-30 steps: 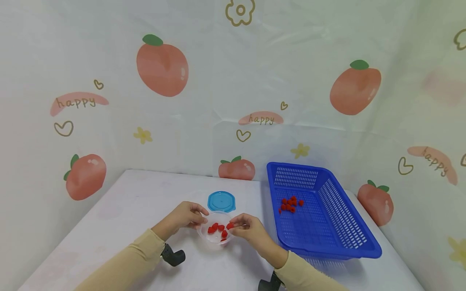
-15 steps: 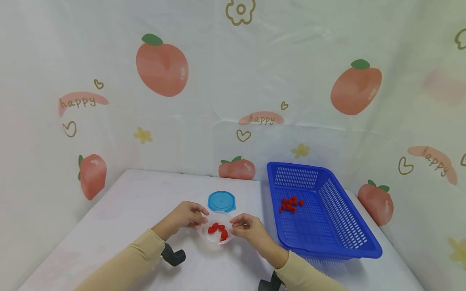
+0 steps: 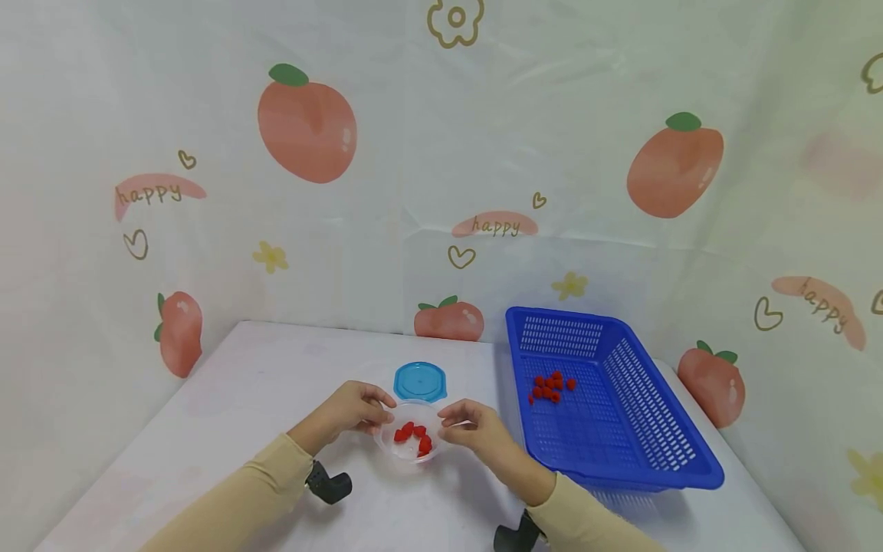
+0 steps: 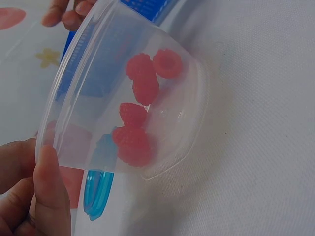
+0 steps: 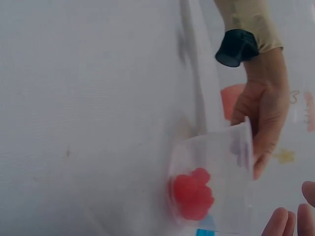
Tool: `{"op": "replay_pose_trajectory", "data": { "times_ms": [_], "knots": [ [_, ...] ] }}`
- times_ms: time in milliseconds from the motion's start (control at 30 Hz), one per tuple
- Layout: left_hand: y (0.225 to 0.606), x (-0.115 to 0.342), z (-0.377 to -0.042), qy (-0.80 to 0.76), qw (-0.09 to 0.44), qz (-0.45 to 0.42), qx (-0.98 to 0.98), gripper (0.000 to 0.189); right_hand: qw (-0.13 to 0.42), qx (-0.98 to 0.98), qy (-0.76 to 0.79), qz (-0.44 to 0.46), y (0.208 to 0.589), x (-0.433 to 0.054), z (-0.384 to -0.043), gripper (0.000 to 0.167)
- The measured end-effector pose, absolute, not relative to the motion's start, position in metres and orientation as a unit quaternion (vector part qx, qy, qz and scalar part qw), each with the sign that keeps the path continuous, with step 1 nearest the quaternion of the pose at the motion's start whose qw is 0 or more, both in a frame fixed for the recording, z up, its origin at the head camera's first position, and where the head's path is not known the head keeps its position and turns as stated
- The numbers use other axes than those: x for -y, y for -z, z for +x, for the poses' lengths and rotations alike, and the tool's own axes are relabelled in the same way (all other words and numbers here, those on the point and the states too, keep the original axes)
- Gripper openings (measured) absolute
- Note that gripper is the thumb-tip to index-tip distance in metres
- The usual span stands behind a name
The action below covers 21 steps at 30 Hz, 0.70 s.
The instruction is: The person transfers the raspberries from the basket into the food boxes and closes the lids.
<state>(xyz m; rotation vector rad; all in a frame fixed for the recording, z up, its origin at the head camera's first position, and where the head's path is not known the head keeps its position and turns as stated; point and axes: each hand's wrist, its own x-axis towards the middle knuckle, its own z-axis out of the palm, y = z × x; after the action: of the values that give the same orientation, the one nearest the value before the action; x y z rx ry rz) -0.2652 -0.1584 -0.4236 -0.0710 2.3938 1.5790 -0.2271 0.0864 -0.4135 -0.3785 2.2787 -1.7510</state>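
Note:
A clear plastic tub [image 3: 392, 454] stands on the white table, with several raspberries [image 3: 419, 432] lying in its bottom. At its left side, my left hand [image 3: 350, 409] pinches the rim between thumb and fingers, as the left wrist view shows up close on the tub wall [image 4: 78, 147]. Beside the opposite rim is my right hand [image 3: 481, 437]; its fingers are loosely bent and spread, with nothing between them. In the right wrist view, its fingertips [image 5: 278, 223] show at the lower right, apart from the tub [image 5: 216, 152].
Just behind the tub lies a blue lid [image 3: 420, 382]. A blue perforated basket [image 3: 621, 437] stands at the right, with several more raspberries [image 3: 547, 392] near its left wall. A printed cloth [image 3: 372, 276] hangs behind the table.
A second ago my right hand held a raspberry at the tub's right rim; it let go into the tub. The hand has since lifted slightly. My left hand has stayed put.

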Motion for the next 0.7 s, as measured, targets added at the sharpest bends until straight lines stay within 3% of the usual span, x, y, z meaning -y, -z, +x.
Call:
{"op": "replay_pose_trajectory", "data": {
  "times_ms": [367,700],
  "knots": [
    [0.424,0.159,-0.265,-0.544,0.134,-0.026,-0.828,0.02,0.148,-0.768,0.597,-0.18,0.372,-0.113,-0.224,0.034],
    [0.424,0.158,-0.266,-0.544,0.137,-0.03,-0.827,0.019,0.058,-0.755,0.615,-0.218,0.327,-0.163,-0.251,0.026]
  ]
}}
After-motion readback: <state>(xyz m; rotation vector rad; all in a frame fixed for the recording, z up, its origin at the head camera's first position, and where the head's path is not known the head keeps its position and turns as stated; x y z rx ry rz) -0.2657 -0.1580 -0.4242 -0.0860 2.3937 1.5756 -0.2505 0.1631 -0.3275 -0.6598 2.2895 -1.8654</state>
